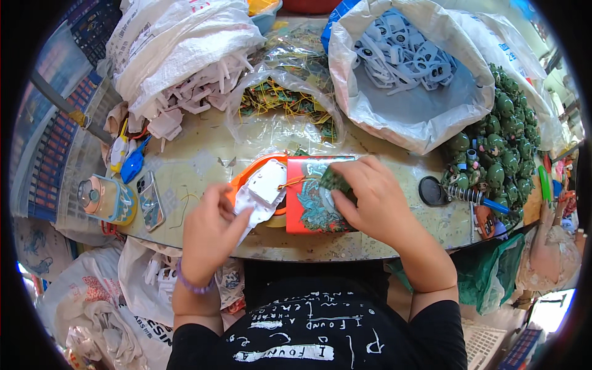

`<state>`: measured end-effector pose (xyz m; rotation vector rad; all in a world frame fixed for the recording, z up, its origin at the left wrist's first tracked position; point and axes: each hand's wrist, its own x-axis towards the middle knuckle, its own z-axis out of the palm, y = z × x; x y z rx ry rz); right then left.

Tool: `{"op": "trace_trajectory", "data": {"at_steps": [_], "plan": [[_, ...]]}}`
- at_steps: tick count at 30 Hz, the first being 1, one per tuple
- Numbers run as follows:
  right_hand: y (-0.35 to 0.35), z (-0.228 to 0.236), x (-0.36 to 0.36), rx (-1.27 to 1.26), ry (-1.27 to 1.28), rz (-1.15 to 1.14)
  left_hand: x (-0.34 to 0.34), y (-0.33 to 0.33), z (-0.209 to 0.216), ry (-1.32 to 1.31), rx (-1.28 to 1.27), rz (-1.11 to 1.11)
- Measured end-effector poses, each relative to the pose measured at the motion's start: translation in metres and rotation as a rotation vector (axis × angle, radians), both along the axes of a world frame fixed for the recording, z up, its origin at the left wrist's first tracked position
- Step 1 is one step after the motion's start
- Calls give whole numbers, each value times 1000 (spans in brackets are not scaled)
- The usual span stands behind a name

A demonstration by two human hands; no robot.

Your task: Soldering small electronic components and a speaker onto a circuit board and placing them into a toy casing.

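A white plastic housing lies tilted on an orange ring-shaped piece in front of me. At the housing's left side is my left hand; its thumb overlaps the housing's edge, and its fingers stand apart from the thumb. My right hand pinches a small green circuit board over a red box with a teal pattern. Orange-red wires run from the housing toward that board. The fingertips under the board are partly hidden.
Behind are a sack spilling white parts, a clear bag of wired boards, and an open sack of pale parts. Green round shells pile up at right, near a spring-wrapped tool. A phone and bottle stand left.
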<state>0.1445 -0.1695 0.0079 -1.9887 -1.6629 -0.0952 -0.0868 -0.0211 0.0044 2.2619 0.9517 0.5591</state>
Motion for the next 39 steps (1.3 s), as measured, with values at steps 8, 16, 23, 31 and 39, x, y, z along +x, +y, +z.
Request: {"op": "trace_trajectory", "data": {"at_steps": [8,16,23,31,39], "plan": [[13,1,1,53,64,231,-23,-32,-10,-25,-74,-14],[12,8,-5,196,21,299,-83,19,37,-263,-295,40],[25,15,-48,181,517,378,-59,3,39,-160,-180,-42],[44,-3,-40,216,459,293,-16,-55,-1,-58,-7,-72],[22,-1,-20,247,370,153,17,-9,1,-192,289,-326]]}}
